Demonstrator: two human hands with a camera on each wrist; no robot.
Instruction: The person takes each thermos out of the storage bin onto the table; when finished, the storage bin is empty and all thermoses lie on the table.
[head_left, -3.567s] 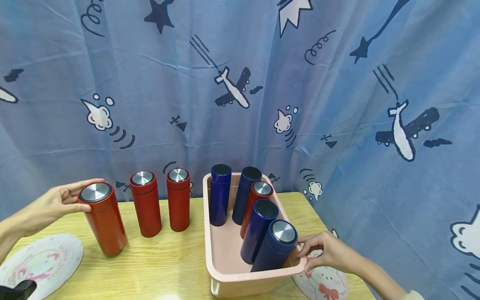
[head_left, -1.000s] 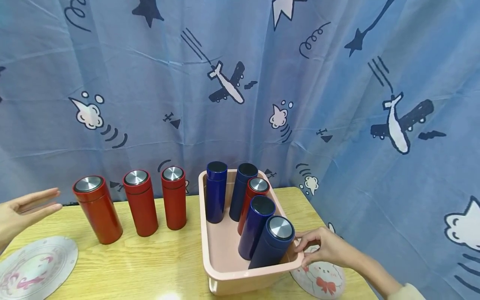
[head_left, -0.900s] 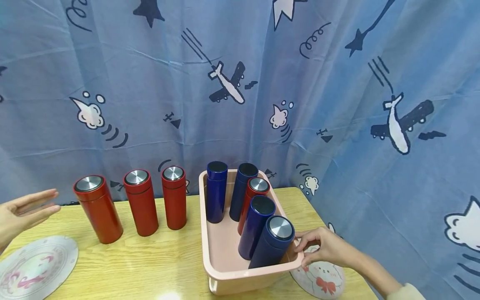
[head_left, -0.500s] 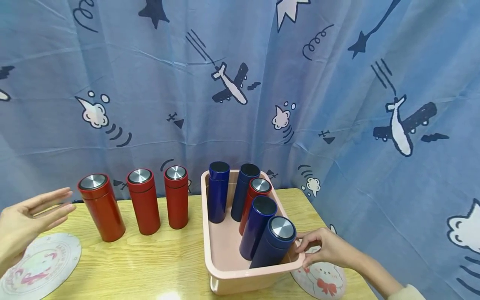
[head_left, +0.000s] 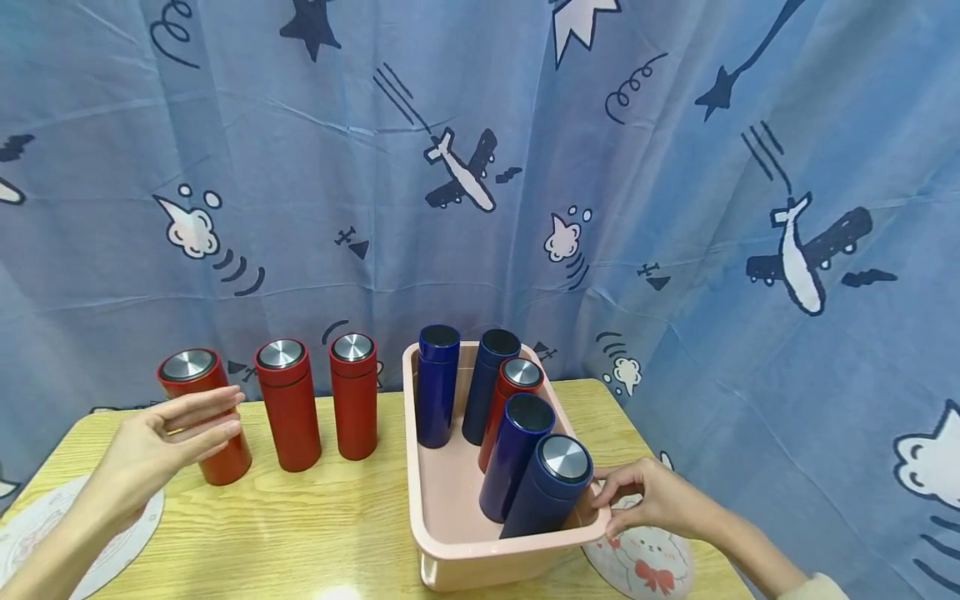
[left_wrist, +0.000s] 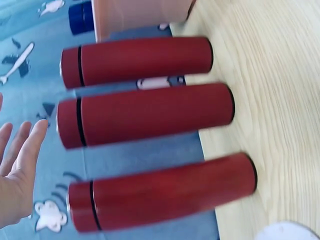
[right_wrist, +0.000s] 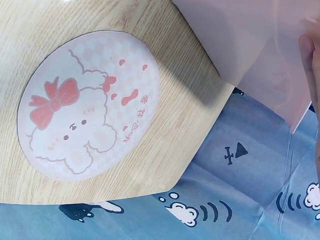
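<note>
The left hand point(head_left: 153, 450), fingers extended, hovers just before the leftmost of three upright red vacuum flasks point(head_left: 290, 417), and right of them a pink bin point(head_left: 450, 500) holds five more flasks point(head_left: 516, 467), its near right corner pinched by the right hand point(head_left: 654, 497).

In the head view, a pale cream sleeve point(head_left: 816, 588) shows at the bottom edge, right of centre, its cloth plain and ending partway along the right forearm point(head_left: 750, 552). From there, the forearm and right hand point(head_left: 643, 497) are bare. At lower left, the left forearm point(head_left: 71, 542) and left hand point(head_left: 161, 437) are also bare, with slim, tapering fingers point(head_left: 195, 402).
</note>
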